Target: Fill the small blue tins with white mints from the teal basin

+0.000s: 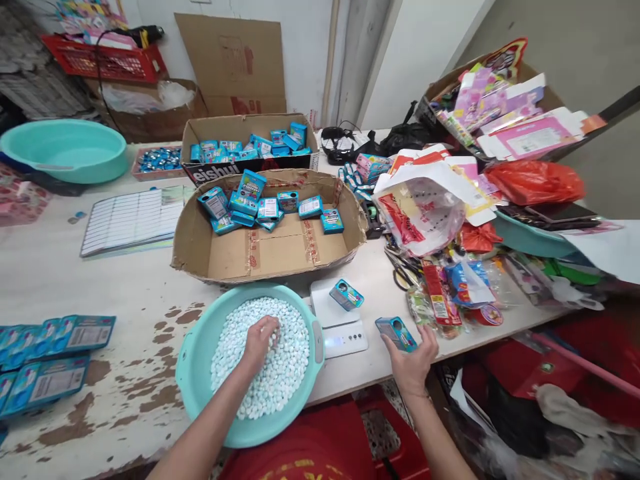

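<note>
- Boxes in blue (53, 383) stand in rows at the table's left edge.
- Printed sheet (133, 220) lies flat farther back.
- Turquoise basin (193, 373), at the table's near edge, holds a broad heap of pale tablets (240, 387).
- Left hand (261, 339) reaches into that heap, fingers bent and bunched; how many tablets they have hold of, I cannot tell.
- Cardboard tray (280, 257), just behind the basin, has more blue boxes scattered inside.
- White scale (345, 339) sits right of the basin, one blue carton (347, 295) lying on its plate.
- Blue box with a round opening (393, 331) is near the scale's right side, at the right hand (414, 360): thumb along its near edge, fingers part-open by its right end, firmness of grip unclear.
- Scissors (401, 277) lie behind, beside mixed packets (440, 300).
</note>
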`<state>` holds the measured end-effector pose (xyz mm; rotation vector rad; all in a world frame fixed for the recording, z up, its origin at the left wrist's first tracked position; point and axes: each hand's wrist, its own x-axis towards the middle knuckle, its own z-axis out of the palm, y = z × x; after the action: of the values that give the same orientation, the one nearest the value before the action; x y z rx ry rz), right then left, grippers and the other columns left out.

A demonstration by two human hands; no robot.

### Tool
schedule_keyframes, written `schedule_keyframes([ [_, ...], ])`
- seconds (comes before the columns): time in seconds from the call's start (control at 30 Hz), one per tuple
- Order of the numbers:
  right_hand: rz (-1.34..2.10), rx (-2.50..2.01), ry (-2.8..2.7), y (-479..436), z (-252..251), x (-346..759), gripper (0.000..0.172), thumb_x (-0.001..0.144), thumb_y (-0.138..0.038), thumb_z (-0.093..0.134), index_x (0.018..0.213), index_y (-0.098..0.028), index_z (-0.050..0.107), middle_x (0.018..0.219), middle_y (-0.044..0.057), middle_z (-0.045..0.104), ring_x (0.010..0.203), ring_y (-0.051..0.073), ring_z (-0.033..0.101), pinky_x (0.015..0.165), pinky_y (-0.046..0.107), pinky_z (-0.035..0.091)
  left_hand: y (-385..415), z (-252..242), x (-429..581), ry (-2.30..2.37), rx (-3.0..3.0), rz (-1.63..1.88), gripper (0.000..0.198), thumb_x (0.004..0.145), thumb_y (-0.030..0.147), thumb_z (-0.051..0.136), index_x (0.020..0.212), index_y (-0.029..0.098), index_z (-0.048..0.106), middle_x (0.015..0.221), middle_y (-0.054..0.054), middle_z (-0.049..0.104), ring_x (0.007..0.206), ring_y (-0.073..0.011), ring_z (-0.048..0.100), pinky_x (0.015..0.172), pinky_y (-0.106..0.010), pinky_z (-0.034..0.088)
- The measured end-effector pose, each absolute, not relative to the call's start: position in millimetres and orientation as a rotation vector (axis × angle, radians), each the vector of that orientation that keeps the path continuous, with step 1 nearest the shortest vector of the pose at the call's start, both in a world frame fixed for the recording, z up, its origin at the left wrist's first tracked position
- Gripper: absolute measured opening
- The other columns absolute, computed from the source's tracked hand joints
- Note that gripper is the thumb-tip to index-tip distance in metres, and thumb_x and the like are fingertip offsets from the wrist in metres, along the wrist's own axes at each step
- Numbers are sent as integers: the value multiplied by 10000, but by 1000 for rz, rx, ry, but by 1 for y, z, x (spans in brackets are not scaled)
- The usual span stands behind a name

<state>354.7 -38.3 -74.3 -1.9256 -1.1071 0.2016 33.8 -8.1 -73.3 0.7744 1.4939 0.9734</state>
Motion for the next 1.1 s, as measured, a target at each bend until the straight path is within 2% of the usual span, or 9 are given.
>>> schedule_keyframes([
  [0.07, 141, -1809, -1349, -19, -67, 340, 692, 637, -560, 719, 1143, -147, 492, 1260, 209, 471, 1241, 335, 389, 1001, 531, 321, -6, -65, 30, 1310, 402, 1098, 217, 690, 387, 615, 680, 176, 563, 626, 9, 576, 487, -114, 498, 447, -218, 364],
  [0.13, 274, -1748, -1449, 7, -66, 324, 662, 662, -563, 695, 1148, -158, 499, 1238, 187, 502, 1201, 322, 437, 977, 508, 363, -3, -61, 29, 1203, 120, 1164, 217, 697, 363, 631, 688, 168, 535, 605, 6, 573, 465, -103, 508, 422, -200, 366],
  [0.23, 560, -1755, -1377, 41, -67, 306, 543, 655, -597, 659, 966, -160, 573, 946, 107, 626, 926, 283, 587, 817, 450, 475, 1, -57, 28, 1143, -139, 1187, 274, 734, 348, 648, 641, 178, 455, 477, 47, 469, 351, -65, 406, 346, -171, 292],
  [0.3, 622, -1746, -1348, 48, -58, 298, 479, 674, -592, 635, 884, -164, 585, 809, 55, 625, 791, 245, 603, 747, 416, 496, 2, -50, 27, 1113, -224, 1193, 305, 761, 352, 642, 627, 185, 425, 441, 61, 429, 315, -54, 353, 318, -166, 249],
  [0.47, 549, -1513, -1535, 11, 8, 262, 295, 752, -383, 679, 972, -197, 615, 901, 42, 628, 842, 206, 602, 784, 348, 483, -1, 0, 24, 1029, -202, 1264, 350, 756, 366, 662, 601, 183, 407, 431, 70, 409, 299, -39, 321, 303, -157, 196],
  [0.57, 680, -1347, -1722, -18, 33, 225, 220, 793, -283, 656, 999, -222, 611, 900, 36, 639, 838, 198, 615, 749, 316, 497, -5, 40, 29, 941, -11, 1382, 359, 741, 380, 676, 587, 174, 426, 443, 72, 407, 306, -34, 330, 315, -164, 207],
  [0.67, 787, -1301, -1786, -35, 30, 193, 218, 796, -250, 654, 1006, -230, 601, 906, 44, 642, 851, 214, 620, 734, 321, 503, -5, 60, 39, 957, 211, 1506, 352, 750, 373, 670, 571, 166, 449, 471, 58, 442, 347, -44, 394, 361, -180, 281],
  [0.83, 830, -1324, -1778, -42, 18, 177, 211, 797, -241, 658, 997, -230, 594, 901, 49, 639, 860, 222, 610, 740, 330, 491, -1, 51, 47, 1076, 356, 1668, 359, 768, 331, 661, 536, 162, 445, 486, 46, 448, 461, -78, 497, 494, -213, 398],
  [1.1, 853, -1345, -1708, -31, 16, 178, 236, 737, -186, 693, 957, -221, 615, 876, 30, 651, 841, 209, 622, 733, 315, 494, 12, 53, 46, 1079, 298, 1626, 398, 722, 445, 692, 577, 170, 445, 482, 53, 420, 401, -63, 404, 394, -192, 285],
])
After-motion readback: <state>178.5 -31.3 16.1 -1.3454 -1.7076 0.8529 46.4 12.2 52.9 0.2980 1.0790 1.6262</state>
